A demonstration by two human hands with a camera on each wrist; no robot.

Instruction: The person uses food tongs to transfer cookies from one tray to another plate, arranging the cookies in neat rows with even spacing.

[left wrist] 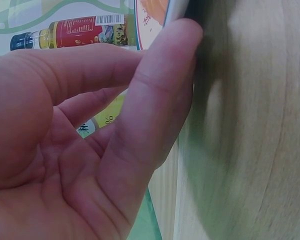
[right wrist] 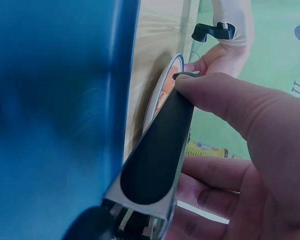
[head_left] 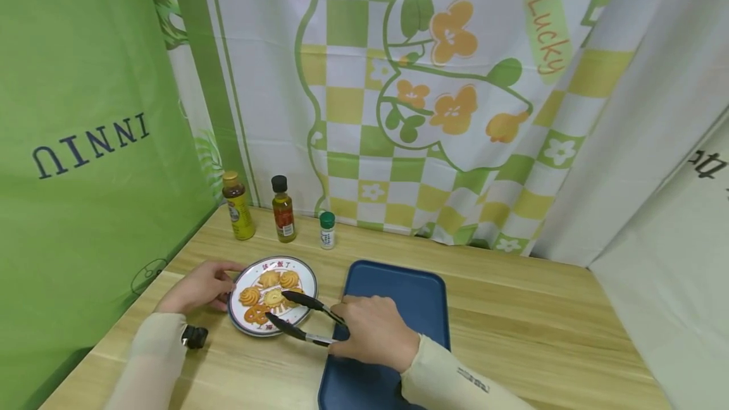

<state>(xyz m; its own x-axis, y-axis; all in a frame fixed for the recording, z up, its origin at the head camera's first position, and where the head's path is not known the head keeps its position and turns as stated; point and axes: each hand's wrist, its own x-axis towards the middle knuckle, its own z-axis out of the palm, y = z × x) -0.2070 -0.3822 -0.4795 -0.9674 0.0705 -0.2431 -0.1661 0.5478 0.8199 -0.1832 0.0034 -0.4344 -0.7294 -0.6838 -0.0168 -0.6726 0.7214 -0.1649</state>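
A white plate [head_left: 305, 273] with a dark rim sits at the left of the table, bearing several golden piped cookies [head_left: 269, 279] and a pretzel-shaped biscuit [head_left: 256, 315]. At the plate's left edge, my left hand [head_left: 199, 286] holds the rim; in the left wrist view [left wrist: 130, 110] its fingers meet that edge. My right hand [head_left: 376, 331] grips a pair of kitchen tongs [head_left: 310, 302] with black tips. The tips are spread apart over the cookies, the upper one at the cookies in the middle. In the right wrist view, the tongs' black handle [right wrist: 155, 150] lies under my thumb.
A dark blue tray [head_left: 398, 283] lies right of the plate, beneath my right hand. Behind the plate stand a yellow-labelled bottle [head_left: 239, 211], a red-labelled oil bottle [head_left: 283, 211] and a green-capped shaker [head_left: 327, 231]. Curtains hang along the table's back and left.
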